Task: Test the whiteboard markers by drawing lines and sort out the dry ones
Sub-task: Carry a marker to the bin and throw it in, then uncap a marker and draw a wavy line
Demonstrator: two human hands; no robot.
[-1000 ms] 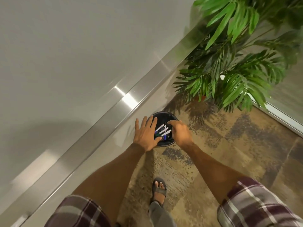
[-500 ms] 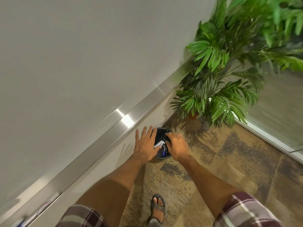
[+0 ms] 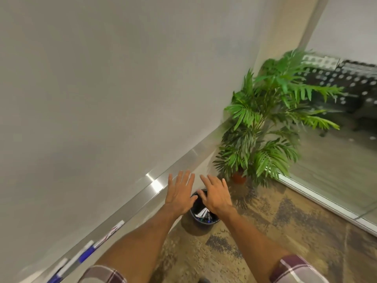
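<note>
We are looking down along the whiteboard, and both hands are out in front of us over a small dark bin that stands on the patterned carpet, close against the wall below the board. The left hand is flat and wide open, fingers straight and fanned, and it holds nothing. The right hand is just the same, fingers spread and pointing up and to the left, nothing pinched or gripped. The two thumbs nearly meet above the bin's mouth, and the right palm covers part of that opening from our angle (we cannot tell whether either hand actually touches the rim). Down inside the bin, between the wrists, we can see a small heap of markers, white barrels with dark and blue ends, lying crosswise on one another. More of them lie on the board's shiny metal ledge, well apart from the bin at lower left: a marker with a blue cap, another with red on its barrel further along, and a third one at the very edge of the view, all end to end along the ledge. Plaid sleeves show at the bottom corners. Beyond the bin a leafy palm in a reddish pot fills the corner, beside a glass wall on the right.
</note>
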